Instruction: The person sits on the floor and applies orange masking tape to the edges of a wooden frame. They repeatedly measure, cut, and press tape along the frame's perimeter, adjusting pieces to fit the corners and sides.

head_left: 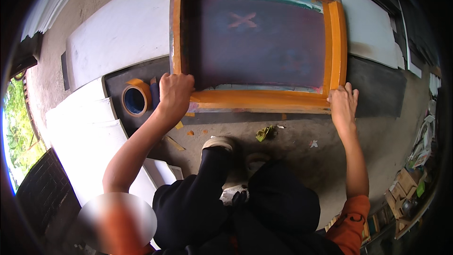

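Note:
A wooden screen-printing frame (pixel 336 47), edged with orange tape, lies over white and dark boards. Its dark mesh (pixel 264 52) carries a pale X-shaped mark near the far side, and teal and yellow smears run along the far edge. My left hand (pixel 175 92) is closed around the frame's near left corner. At the near right corner, my right hand (pixel 343 99) grips the frame with bent fingers. A roll of orange tape (pixel 137 97) with a blue core sits left of my left hand. Partly hidden between them is a dark blue object (pixel 155 92).
A long white board (pixel 118 28) lies under the frame's far part, a dark board (pixel 382 87) nearer. White sheets (pixel 94 141) lean at the left. Crumpled yellow-green scrap (pixel 264 133) and paper bits lie on the floor by my feet. Wooden pieces (pixel 401 189) are piled at right.

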A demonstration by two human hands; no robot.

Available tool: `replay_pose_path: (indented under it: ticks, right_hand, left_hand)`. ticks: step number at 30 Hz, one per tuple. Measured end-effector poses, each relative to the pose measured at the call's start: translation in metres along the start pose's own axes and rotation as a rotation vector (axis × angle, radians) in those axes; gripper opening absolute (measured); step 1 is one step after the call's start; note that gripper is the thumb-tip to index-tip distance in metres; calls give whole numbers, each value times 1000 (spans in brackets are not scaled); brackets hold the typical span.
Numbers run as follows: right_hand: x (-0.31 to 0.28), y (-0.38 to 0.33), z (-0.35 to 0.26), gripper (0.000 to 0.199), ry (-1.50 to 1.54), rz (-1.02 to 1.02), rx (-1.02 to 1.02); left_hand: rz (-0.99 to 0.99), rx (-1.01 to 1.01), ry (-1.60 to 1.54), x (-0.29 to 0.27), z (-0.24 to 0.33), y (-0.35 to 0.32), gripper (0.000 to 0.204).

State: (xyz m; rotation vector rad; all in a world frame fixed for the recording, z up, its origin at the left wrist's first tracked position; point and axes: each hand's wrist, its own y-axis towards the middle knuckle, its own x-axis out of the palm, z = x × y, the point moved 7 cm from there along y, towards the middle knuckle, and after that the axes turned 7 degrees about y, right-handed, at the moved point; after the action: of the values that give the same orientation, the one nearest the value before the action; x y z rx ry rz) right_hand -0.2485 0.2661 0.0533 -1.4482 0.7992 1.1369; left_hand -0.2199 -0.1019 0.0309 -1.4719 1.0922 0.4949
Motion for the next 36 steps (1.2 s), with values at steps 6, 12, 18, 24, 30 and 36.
replay_pose_path:
  ticks: [6, 12, 18, 24, 30, 36]
  right_hand:
    - [5, -1, -2, 8, -37, -4, -65]
    - [10, 0, -2, 10, -64, 12, -121]
    - [13, 0, -1, 9, -57, -2, -153]
    - [13, -1, -2, 9, -53, 26, -187]
    - [13, -1, -3, 10, -68, 18, -202]
    - [17, -1, -2, 10, -102, 17, -212]
  left_hand:
    - [-14, 27, 84, -5, 7, 0, 7]
    - [-30, 29, 103, -3, 8, 0, 8]
    - [-43, 39, 135, -8, 11, 0, 4]
    - [-81, 41, 127, -4, 13, 0, 7]
    - [-111, 72, 155, -1, 17, -2, 10]
    - [-106, 102, 167, 5, 19, -2, 9]
